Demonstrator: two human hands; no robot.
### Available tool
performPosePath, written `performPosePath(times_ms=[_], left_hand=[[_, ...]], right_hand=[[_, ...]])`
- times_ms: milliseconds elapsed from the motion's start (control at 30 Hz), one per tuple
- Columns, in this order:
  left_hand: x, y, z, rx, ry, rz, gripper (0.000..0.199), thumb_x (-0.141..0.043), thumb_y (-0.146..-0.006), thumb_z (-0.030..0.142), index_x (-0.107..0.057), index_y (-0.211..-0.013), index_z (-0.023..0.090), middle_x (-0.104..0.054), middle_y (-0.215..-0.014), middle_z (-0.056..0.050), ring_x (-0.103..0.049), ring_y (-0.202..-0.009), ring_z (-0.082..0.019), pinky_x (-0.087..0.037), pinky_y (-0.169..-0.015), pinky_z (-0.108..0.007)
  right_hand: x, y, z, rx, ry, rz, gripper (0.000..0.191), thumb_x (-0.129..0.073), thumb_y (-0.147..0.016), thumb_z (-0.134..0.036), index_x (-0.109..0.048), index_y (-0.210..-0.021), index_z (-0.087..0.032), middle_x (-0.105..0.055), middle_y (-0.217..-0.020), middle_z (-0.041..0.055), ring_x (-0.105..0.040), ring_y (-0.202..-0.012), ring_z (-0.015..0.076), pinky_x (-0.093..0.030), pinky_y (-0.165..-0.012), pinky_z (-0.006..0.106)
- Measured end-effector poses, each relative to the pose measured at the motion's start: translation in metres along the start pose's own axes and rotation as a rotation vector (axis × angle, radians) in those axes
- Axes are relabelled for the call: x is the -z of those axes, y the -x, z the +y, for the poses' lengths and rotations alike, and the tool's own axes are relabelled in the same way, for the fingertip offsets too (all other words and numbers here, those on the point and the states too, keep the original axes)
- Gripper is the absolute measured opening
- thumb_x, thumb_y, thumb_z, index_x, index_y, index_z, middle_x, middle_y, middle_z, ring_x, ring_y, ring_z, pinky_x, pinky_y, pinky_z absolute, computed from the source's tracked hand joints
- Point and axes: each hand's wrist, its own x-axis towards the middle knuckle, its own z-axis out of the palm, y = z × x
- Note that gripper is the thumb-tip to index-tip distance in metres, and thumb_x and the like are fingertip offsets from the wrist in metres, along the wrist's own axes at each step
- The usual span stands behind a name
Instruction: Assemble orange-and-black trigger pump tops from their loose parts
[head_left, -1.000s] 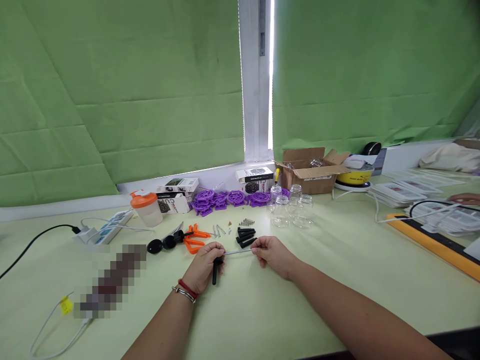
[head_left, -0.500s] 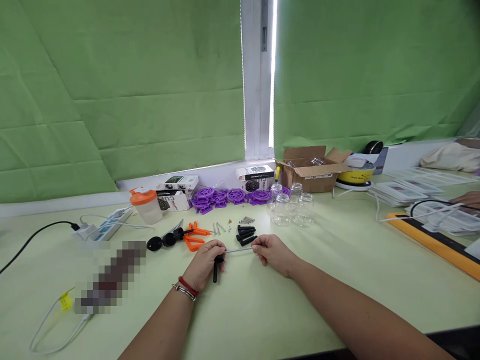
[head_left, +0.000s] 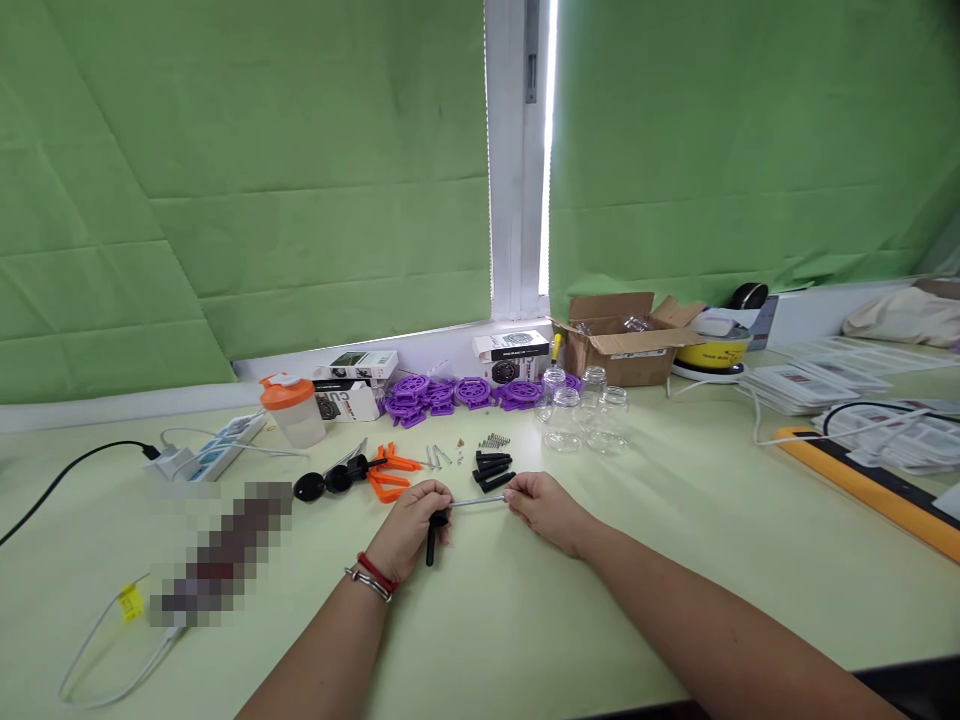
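Grey rod [head_left: 478, 501], ends behind fingers [head_left: 523, 490]

Rod [head_left: 478, 501]: between the hands, left hand [head_left: 415, 520] at one end, right hand [head_left: 544, 510] at the other. Handle piece [head_left: 430, 545]: in the left hand, jutting from its near side. Brackets [head_left: 387, 494]: just beyond the left hand. Bars [head_left: 495, 481]: just beyond the right fingertips; springs [head_left: 493, 440] behind them. Screws [head_left: 430, 458]: past the brackets, to their right. Jars [head_left: 564, 425]: beyond the right hand; carton [head_left: 622, 365] behind. Cup [head_left: 296, 415]: well beyond the left hand, leftward. Power strip [head_left: 232, 447]: left of the cup.
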Motion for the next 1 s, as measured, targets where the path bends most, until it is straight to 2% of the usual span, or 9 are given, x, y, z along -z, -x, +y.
performPosePath(times_ms=[400, 567, 767, 900, 1000], left_hand=[[-0.0004, 0.0001, 0.0011, 0.003, 0.017, -0.007, 0.009, -0.055, -0.070, 0.025, -0.055, -0.072, 0.016, -0.050, -0.057, 0.003, -0.050, -0.052, -0.011, -0.044, -0.044, -0.023], [0.0004, -0.0005, 0.0006, 0.010, 0.033, 0.001, 0.010, -0.056, -0.069, 0.026, -0.055, -0.071, 0.016, -0.050, -0.057, 0.002, -0.049, -0.052, -0.011, -0.044, -0.045, -0.023], [-0.0008, -0.0004, 0.0031, 0.015, 0.043, 0.006, 0.009, -0.055, -0.069, 0.024, -0.054, -0.071, 0.016, -0.050, -0.055, 0.003, -0.048, -0.051, -0.011, -0.044, -0.045, -0.023], [-0.0010, -0.0008, 0.0031, 0.020, 0.031, 0.015, 0.008, -0.055, -0.069, 0.024, -0.054, -0.071, 0.016, -0.050, -0.055, 0.003, -0.048, -0.050, -0.011, -0.043, -0.043, -0.023], [-0.0009, -0.0012, 0.0022, 0.025, 0.022, 0.014, 0.008, -0.055, -0.069, 0.024, -0.055, -0.071, 0.016, -0.050, -0.055, 0.003, -0.048, -0.050, -0.011, -0.044, -0.043, -0.023]], right_hand=[[-0.0047, 0.0004, -0.0008, 0.046, 0.090, 0.027, 0.029, -0.044, -0.081, -0.043, -0.046, -0.066, -0.019, -0.044, -0.061, -0.0031, -0.036, -0.055, 0.0103, -0.031, -0.054, 0.023], [-0.0041, 0.0015, -0.0008, 0.046, 0.079, 0.025, 0.033, -0.040, -0.084, -0.048, -0.047, -0.070, -0.019, -0.042, -0.060, -0.0036, -0.032, -0.053, 0.0096, -0.030, -0.052, 0.023], [-0.0017, 0.0040, -0.0035, 0.054, -0.039, 0.006, 0.022, -0.045, -0.083, -0.043, -0.045, -0.080, -0.021, -0.048, -0.066, -0.0037, -0.036, -0.052, 0.0085, -0.030, -0.049, 0.021], [0.0021, 0.0039, -0.0043, 0.023, -0.093, -0.077, 0.015, -0.051, -0.080, -0.035, -0.046, -0.079, -0.020, -0.046, -0.064, -0.0041, -0.037, -0.050, 0.0076, -0.029, -0.045, 0.020], [0.0031, 0.0036, -0.0038, 0.031, -0.084, -0.074, 0.012, -0.054, -0.077, -0.030, -0.048, -0.077, -0.020, -0.045, -0.063, -0.0044, -0.038, -0.050, 0.0072, -0.029, -0.044, 0.020]])
